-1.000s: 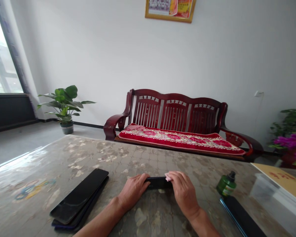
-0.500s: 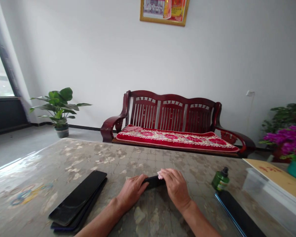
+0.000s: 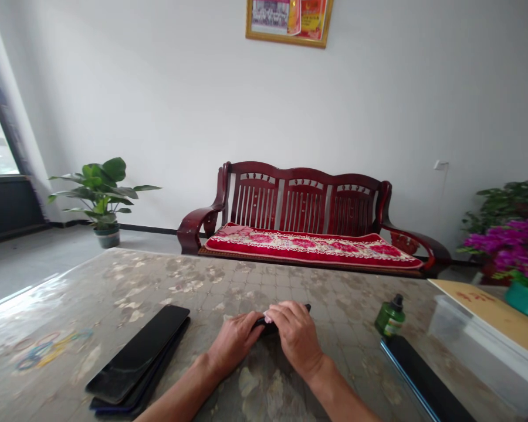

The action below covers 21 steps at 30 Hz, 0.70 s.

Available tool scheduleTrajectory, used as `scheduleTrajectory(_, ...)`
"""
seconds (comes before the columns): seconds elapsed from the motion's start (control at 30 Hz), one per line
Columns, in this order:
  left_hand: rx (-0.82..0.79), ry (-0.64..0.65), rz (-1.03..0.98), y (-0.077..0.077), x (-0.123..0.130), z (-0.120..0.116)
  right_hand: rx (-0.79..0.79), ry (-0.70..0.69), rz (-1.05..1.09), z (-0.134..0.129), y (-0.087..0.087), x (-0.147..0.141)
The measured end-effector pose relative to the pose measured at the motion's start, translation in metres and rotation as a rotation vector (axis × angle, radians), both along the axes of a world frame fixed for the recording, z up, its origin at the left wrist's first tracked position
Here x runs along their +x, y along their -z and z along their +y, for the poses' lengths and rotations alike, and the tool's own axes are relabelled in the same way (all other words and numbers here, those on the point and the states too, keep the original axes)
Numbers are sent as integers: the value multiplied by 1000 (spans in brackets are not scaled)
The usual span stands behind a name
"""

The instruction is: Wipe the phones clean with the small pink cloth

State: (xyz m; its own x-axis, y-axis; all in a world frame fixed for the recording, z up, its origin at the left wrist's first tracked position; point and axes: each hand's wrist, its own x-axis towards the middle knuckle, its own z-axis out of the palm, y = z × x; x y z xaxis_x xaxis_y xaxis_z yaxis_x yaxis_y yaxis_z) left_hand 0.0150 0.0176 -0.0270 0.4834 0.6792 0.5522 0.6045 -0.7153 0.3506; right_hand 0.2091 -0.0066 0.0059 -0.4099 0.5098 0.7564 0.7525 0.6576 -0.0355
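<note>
A black smartphone (image 3: 271, 330), tilted up on its edge, is between my two hands above the table. My left hand (image 3: 234, 341) is closed on its left end, thumb along the top edge. In my right hand (image 3: 298, 339) a small pale pink tissue (image 3: 268, 317) is pinched against the phone's upper edge, close to my left thumb. The phone's right corner shows behind my right fingers; most of its face is hidden. Left of my hands lies a stack of dark smartphones (image 3: 143, 346), slightly fanned. Another black phone with a blue edge (image 3: 425, 378) lies to the right.
A green pump bottle (image 3: 389, 317) stands beyond the right-hand phone. At the right edge sits a clear plastic box (image 3: 470, 346) with tan card on top, near purple flowers (image 3: 510, 243). Coloured rubber bands (image 3: 48, 350) lie far left on the patterned tablecloth (image 3: 193, 281). A wooden bench (image 3: 303, 202) stands behind.
My right hand has slid left along the phone's top edge with the tissue, towards my left hand. The phone's right corner now shows. My left hand stays about where it was.
</note>
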Motion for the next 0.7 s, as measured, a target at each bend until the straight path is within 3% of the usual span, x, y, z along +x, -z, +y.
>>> scheduleTrajectory(0.3,-19,-45,-17,-2,1,-1,-13,199,124,20,10,74)
scheduleTrajectory(0.5,-10,-57,-11,1,-1,-1,-120,240,358,29,27,68)
scheduleTrajectory(0.7,1,-54,4,1,-2,-3,-422,264,613,30,47,69)
